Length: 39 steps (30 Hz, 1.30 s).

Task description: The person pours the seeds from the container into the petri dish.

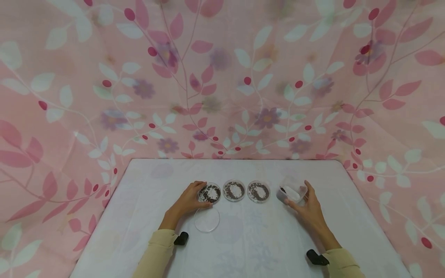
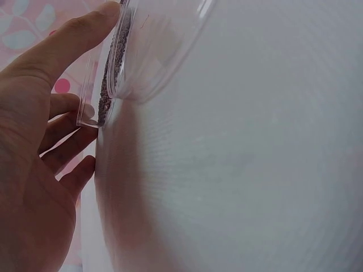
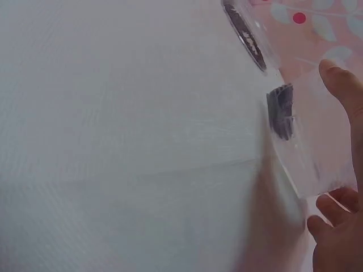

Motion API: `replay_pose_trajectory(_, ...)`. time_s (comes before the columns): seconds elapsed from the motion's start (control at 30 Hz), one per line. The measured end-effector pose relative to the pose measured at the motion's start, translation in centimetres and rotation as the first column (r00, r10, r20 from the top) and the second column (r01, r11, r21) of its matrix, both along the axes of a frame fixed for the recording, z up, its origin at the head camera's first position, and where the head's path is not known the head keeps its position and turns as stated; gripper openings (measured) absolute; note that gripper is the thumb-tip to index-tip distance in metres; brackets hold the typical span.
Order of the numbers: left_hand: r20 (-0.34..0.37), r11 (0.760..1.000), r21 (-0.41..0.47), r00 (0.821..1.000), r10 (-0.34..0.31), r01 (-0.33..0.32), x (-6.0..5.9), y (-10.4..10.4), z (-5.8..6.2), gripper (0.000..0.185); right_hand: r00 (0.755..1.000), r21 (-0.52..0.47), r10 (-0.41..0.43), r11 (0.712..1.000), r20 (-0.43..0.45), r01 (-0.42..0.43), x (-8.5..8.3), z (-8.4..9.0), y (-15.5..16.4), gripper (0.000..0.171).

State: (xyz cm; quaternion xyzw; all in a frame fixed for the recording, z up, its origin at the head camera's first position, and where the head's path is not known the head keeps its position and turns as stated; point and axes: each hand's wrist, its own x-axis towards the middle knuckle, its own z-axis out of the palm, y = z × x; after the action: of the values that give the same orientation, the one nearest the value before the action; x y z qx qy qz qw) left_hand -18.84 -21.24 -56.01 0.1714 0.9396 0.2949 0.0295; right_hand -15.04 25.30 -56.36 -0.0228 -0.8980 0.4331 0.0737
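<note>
The leftmost petri dish (image 1: 209,193), lower centre of the frame, sits pinched in my left hand (image 1: 187,200); my right hand (image 1: 309,208) curls around the clear plastic container (image 1: 292,192), lower right.

You wear pale yellow long sleeves on both arms, the cuffs ending at the wrists near the bottom of the head view. A small black device sits strapped at each wrist. Your left hand (image 1: 189,200) and right hand (image 1: 309,208) are bare, without rings or gloves.
</note>
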Motion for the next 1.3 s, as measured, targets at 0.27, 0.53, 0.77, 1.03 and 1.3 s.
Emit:
replay_pose_trajectory(0.27,0.006,1.000,0.015,1.000,-0.010,0.010,0.2,0.2,0.3,0.093,0.979,0.050,0.034,0.998,-0.200,-0.024,-1.2,2.9,-1.5,0.102)
replay_pose_trajectory(0.53,0.000,1.000,0.028,1.000,-0.009,0.009,0.3,0.2,0.6,0.092,0.928,0.121,0.205,0.977,-0.311,-0.176,-2.7,5.5,-7.1,0.099)
replay_pose_trajectory(0.77,0.039,1.000,0.004,0.999,0.006,-0.007,0.0,0.0,0.6,0.093,0.871,0.208,0.398,0.914,-0.288,-0.349,-1.7,5.6,-13.5,0.099)
replay_pose_trajectory(1.03,0.001,1.000,-0.010,1.000,0.004,-0.004,-0.3,-0.3,0.7,0.092,0.782,0.306,0.579,0.806,-0.230,-0.506,0.9,4.0,-19.0,0.094)
replay_pose_trajectory(1.3,-0.032,0.999,-0.039,0.999,-0.002,0.001,-0.8,-0.8,0.4,0.091,0.747,0.311,0.658,0.733,-0.096,-0.606,2.5,2.4,-22.4,0.091)
